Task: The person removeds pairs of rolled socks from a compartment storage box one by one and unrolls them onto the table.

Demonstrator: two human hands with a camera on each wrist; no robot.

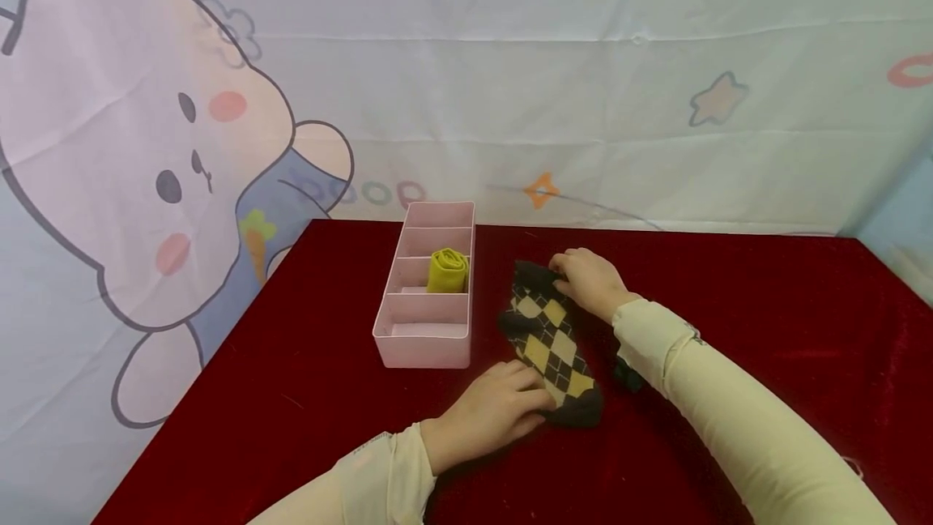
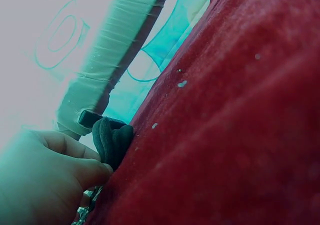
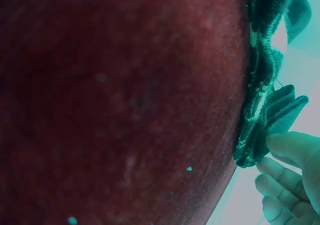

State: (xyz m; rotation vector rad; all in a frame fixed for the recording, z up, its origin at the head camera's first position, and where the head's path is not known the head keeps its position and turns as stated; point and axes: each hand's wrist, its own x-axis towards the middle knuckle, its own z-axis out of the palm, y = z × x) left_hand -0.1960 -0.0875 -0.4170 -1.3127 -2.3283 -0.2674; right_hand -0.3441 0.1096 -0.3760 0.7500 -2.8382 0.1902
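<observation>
A dark sock with yellow and beige diamonds [image 1: 539, 339] lies lengthwise on the red cloth. My left hand [image 1: 496, 411] grips its near end, fingers bent over the edge. At the far, plain dark end, my right hand [image 1: 592, 282] pinches the corner; in the right wrist view the thumb [image 3: 287, 147] lies against dark ribbed folds [image 3: 285, 107]. Patterned fabric shows below the left hand [image 2: 55, 180] in the left wrist view, with dark bunched cloth [image 2: 112, 140] by the fingertips. A small dark bundle [image 1: 627, 375] sits beside the sock, partly hidden by the right forearm.
Left of the sock stands a pink divided box [image 1: 426, 352] with several compartments in a row. A rolled yellow cloth [image 1: 447, 271] stands in one of them. Red velvety cloth [image 1: 291, 395] covers the table, and a printed curtain [image 1: 510, 87] hangs behind it.
</observation>
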